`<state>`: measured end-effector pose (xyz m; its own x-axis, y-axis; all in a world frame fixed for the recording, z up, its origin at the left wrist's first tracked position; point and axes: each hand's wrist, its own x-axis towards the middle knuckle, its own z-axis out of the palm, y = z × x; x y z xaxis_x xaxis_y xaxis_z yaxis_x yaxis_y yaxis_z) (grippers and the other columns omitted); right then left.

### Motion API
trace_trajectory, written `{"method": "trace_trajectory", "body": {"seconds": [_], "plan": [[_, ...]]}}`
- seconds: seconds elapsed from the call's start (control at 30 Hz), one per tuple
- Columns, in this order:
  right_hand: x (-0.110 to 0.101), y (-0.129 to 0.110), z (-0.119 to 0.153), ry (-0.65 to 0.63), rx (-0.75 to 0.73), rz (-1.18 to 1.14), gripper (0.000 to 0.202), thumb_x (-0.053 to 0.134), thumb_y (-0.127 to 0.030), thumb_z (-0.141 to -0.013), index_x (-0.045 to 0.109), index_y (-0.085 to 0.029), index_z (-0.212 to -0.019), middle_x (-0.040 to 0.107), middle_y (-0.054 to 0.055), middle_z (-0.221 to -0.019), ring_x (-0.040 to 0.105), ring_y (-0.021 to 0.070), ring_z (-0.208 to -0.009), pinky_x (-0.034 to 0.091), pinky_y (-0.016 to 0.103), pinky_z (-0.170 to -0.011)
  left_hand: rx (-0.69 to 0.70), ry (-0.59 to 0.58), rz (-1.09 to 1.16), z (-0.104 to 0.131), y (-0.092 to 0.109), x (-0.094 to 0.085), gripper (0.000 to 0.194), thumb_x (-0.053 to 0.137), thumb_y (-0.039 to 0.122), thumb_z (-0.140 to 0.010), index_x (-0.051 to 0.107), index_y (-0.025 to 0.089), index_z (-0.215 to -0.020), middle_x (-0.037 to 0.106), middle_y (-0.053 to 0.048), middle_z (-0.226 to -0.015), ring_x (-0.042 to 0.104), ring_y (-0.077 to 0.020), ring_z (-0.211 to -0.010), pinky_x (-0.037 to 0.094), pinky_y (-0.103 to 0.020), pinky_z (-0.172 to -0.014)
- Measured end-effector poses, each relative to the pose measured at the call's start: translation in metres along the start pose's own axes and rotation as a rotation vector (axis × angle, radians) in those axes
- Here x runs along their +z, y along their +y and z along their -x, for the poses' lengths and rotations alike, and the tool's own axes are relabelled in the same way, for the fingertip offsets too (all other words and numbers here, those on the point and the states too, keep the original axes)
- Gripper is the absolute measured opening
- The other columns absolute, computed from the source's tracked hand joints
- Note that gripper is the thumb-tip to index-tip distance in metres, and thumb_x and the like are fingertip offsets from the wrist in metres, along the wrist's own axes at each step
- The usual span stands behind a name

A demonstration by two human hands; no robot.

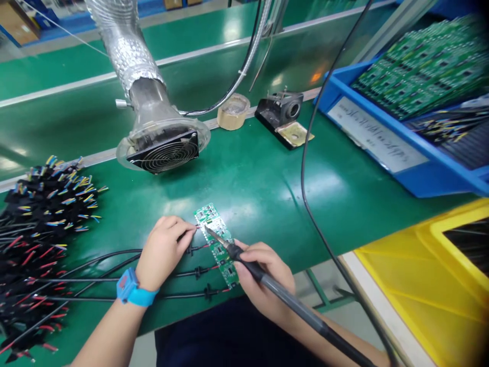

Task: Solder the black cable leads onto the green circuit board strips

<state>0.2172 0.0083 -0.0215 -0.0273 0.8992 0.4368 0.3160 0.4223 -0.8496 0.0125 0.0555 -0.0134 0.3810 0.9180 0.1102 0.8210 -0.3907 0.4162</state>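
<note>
A narrow green circuit board (219,248) lies on the green bench top, close to its front edge. My right hand (263,270) grips a soldering iron (244,261), whose tip touches or nearly touches the upper part of the board. At the board's left edge, my left hand (166,242) pinches the thin end of a wire (197,227). Several black cables (179,294) run from the left to the board, their red wire ends at its edge. A blue wrist strap (137,289) circles my left wrist.
Bundled cables (49,204) heap up at the left. A fume extractor (164,150) hangs above the bench. Behind are a tape roll (233,112) and an iron stand (282,114). A blue bin (382,137) with boards and a yellow crate (405,255) stand right. The iron's cord (305,183) hangs across.
</note>
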Motion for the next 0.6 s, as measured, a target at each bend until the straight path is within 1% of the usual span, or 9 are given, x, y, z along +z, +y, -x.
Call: {"method": "trace_trajectory", "body": {"seconds": [0.1,0.33,0.4,0.53,0.6], "plan": [[0.006,0.003,0.000,-0.039,-0.010,0.036,0.022,0.059,-0.008,-0.075,0.051,-0.022,-0.091,0.060,0.001,-0.075,0.065,0.0160,-0.076,0.056,0.030,-0.071,-0.025,0.030,0.031,0.001,0.000,0.003,0.012,0.051,0.023,-0.086,0.062,0.020,-0.090,0.059,-0.003,-0.083,0.051,-0.0171,-0.081,0.043,-0.032,-0.076],[0.009,0.005,0.000,-0.047,-0.032,0.097,0.022,0.061,-0.008,-0.075,0.052,-0.022,-0.091,0.063,0.001,-0.077,0.066,0.0162,-0.080,0.056,0.028,-0.070,0.031,0.022,-0.010,0.001,-0.001,0.005,0.016,0.049,0.022,-0.087,0.062,0.019,-0.095,0.057,-0.004,-0.084,0.049,-0.0174,-0.081,0.043,-0.031,-0.074],[0.008,0.004,0.000,-0.044,-0.012,0.091,0.022,0.061,-0.009,-0.075,0.053,-0.022,-0.090,0.063,0.001,-0.077,0.066,0.0163,-0.080,0.056,0.028,-0.069,0.042,0.024,-0.013,0.002,-0.002,0.006,0.016,0.048,0.023,-0.088,0.062,0.020,-0.096,0.056,-0.004,-0.084,0.049,-0.0173,-0.081,0.044,-0.031,-0.073],[0.002,0.004,0.003,0.028,0.065,0.054,0.018,0.058,-0.008,-0.076,0.052,-0.021,-0.086,0.060,0.001,-0.075,0.066,0.0156,-0.077,0.055,0.028,-0.069,0.049,0.030,-0.028,0.003,-0.002,0.007,0.017,0.048,0.022,-0.088,0.062,0.019,-0.097,0.056,-0.004,-0.084,0.048,-0.0171,-0.081,0.044,-0.031,-0.073],[-0.004,0.005,0.006,0.058,0.102,0.049,0.017,0.057,-0.008,-0.076,0.052,-0.021,-0.086,0.058,0.001,-0.076,0.065,0.0144,-0.074,0.055,0.026,-0.065,0.053,0.035,-0.044,0.004,-0.001,0.007,0.017,0.047,0.022,-0.088,0.061,0.018,-0.097,0.056,-0.005,-0.084,0.048,-0.0170,-0.081,0.044,-0.031,-0.073]]}}
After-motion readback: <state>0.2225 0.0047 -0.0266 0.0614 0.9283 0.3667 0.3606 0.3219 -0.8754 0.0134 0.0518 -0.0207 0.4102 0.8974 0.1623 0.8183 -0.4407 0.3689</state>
